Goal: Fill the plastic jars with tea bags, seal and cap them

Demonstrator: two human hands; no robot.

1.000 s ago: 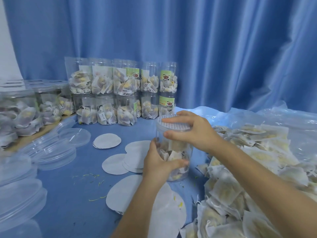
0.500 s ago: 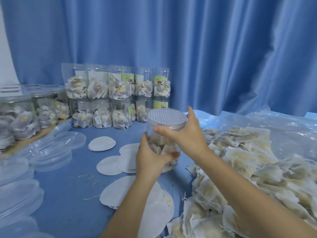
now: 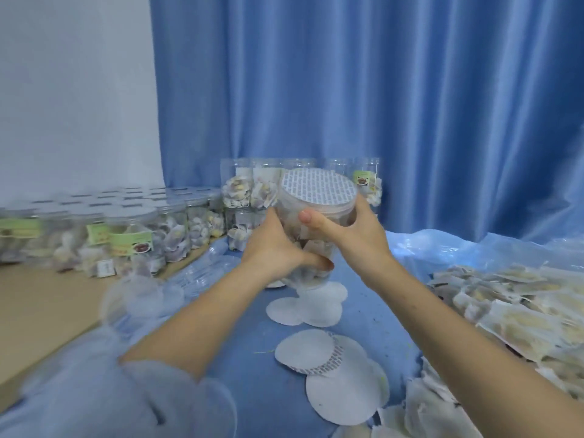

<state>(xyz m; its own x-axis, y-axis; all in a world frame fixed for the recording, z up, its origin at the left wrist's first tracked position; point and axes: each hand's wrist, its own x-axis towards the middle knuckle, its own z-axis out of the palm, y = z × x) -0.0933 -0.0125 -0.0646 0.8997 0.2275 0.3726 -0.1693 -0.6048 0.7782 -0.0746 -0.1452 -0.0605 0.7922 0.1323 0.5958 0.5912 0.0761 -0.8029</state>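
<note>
Left hand (image 3: 278,251): wrapped round the lower body of the jar (image 3: 311,229), thumb across its front. Right hand (image 3: 350,235): clasping the upper part just under the cap (image 3: 317,192), thumb on the near wall, fingers round the far side. Both hands are clamped on the one jar.

Change: half a second ago the jar was held low, close over the desk (image 3: 249,336); it is now raised between the hands and carried up and leftward, in front of the stacked jars (image 3: 243,191) behind it. The clear cap is on, with the printed seal disc showing beneath it.

Meaning, as a judgement: this jar looks filled, sealed and capped, and is probably on its way to the finished stock.

Beyond the hands:
- Left: capped jars (image 3: 132,238) in rows, labels green; blurred loose lids (image 3: 142,298) nearer.
- Below: loose seal discs (image 3: 316,352) scattered on the blue desk.
- Right: heap of tea bags (image 3: 505,314) on clear plastic sheeting, still to be packed.
</note>
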